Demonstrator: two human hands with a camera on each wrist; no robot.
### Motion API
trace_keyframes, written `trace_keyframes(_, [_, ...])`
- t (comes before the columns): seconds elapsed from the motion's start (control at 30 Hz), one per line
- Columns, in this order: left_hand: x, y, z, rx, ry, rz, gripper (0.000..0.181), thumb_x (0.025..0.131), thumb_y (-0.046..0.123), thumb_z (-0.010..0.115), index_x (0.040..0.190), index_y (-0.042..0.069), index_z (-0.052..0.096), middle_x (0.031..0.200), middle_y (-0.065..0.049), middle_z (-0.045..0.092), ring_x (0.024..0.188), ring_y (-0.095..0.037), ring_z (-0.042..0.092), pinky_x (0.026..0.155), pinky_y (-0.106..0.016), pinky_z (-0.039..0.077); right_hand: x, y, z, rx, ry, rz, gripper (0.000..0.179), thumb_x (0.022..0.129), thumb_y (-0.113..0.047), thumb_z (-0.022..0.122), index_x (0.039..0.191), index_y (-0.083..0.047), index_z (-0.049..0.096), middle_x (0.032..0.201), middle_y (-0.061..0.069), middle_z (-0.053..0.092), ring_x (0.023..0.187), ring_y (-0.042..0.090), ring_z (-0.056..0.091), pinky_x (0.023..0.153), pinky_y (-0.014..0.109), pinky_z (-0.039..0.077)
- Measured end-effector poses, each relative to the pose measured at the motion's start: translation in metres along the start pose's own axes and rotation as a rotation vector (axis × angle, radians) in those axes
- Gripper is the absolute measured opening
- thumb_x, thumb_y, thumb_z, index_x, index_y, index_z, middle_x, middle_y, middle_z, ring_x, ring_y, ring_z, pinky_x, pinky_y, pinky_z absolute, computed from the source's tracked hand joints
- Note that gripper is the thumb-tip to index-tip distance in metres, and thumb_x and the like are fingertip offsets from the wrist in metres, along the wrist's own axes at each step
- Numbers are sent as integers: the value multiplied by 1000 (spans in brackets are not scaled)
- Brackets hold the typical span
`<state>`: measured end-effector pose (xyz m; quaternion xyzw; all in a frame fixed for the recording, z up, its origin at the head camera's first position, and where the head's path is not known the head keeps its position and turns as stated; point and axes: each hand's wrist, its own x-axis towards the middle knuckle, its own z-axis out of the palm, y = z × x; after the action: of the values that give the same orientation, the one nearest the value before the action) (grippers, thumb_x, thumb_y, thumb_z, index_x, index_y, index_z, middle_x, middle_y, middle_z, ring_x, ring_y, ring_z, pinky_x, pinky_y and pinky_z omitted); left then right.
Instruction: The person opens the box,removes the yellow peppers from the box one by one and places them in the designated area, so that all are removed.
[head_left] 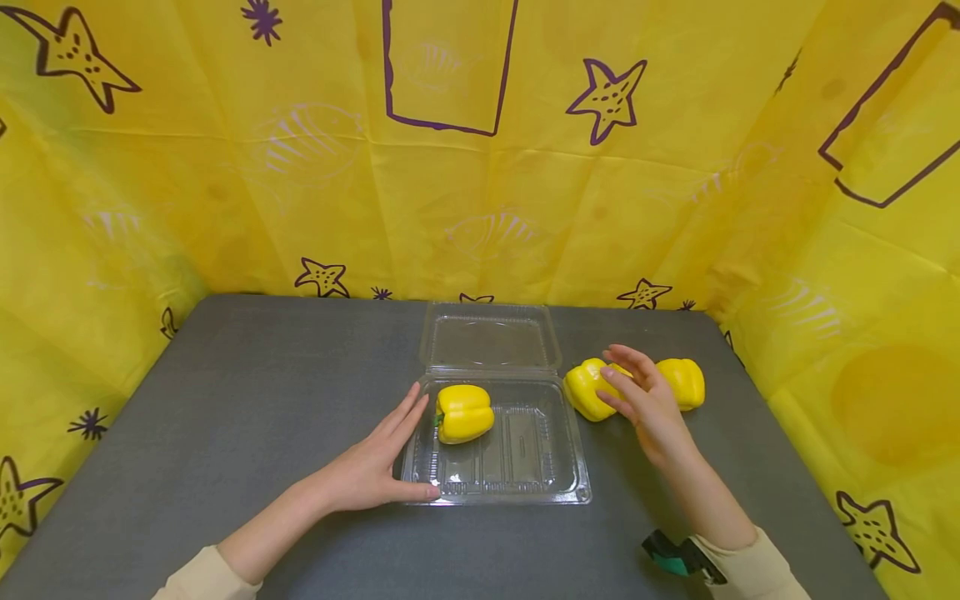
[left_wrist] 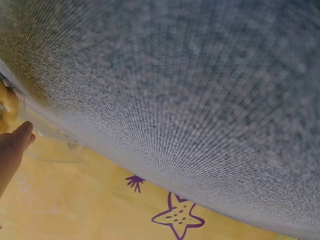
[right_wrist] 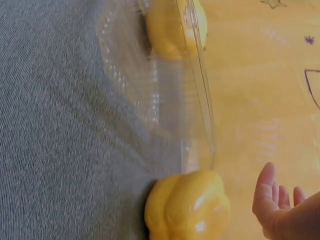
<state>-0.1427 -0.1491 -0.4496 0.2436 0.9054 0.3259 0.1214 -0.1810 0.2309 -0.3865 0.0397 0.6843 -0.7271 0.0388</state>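
Note:
A clear plastic clamshell container [head_left: 517, 498] lies on the table, its lid [head_left: 491, 342] folded back behind it. One yellow bell pepper [head_left: 465, 414] rests on its side in the left part of the base, stem to the left. My left hand [head_left: 363, 475] rests against the container's left side, fingers straight along the edge and thumb on the front rim. Two more yellow peppers lie right of the container: a nearer one [head_left: 585, 390] beside its edge and a farther one [head_left: 684, 383]. Over these my right hand [head_left: 651, 412] hovers with loosely bent fingers, partly hiding both and holding nothing.
The grey cloth-covered table [head_left: 300, 367] extends to both sides of the container. A yellow patterned curtain [head_left: 480, 183] encloses its back and sides. A dark and green strap [head_left: 678, 560] is on the right wrist.

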Motion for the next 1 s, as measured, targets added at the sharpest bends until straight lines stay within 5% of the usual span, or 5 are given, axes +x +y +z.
trace_keyframes(0.17, [0, 0, 0, 2, 0, 5, 122, 71, 75, 67, 158, 21, 1, 163, 3, -12, 148, -30, 9, 109, -58, 28, 1, 2, 7, -5, -34, 11, 50, 98, -18, 60, 140, -2, 39, 141, 15, 41, 113, 14, 55, 86, 27, 53])
trace_keyframes(0.47, [0, 0, 0, -2, -3, -9, 122, 71, 75, 67, 158, 24, 0, 162, 6, -13, 148, -28, 9, 108, -58, 29, 2, 6, 18, -21, -103, 7, 51, 97, -13, 58, 142, 1, 36, 131, 3, 50, 112, 17, 57, 90, 30, 51])
trace_keyframes(1.0, [0, -2, 1, 0, 5, 4, 122, 71, 77, 66, 158, 22, 1, 163, 3, -12, 147, -30, 9, 108, -59, 28, 3, 14, 44, -50, -220, 34, 56, 94, -6, 62, 143, 0, 36, 144, 22, 38, 105, 14, 59, 90, 29, 51])
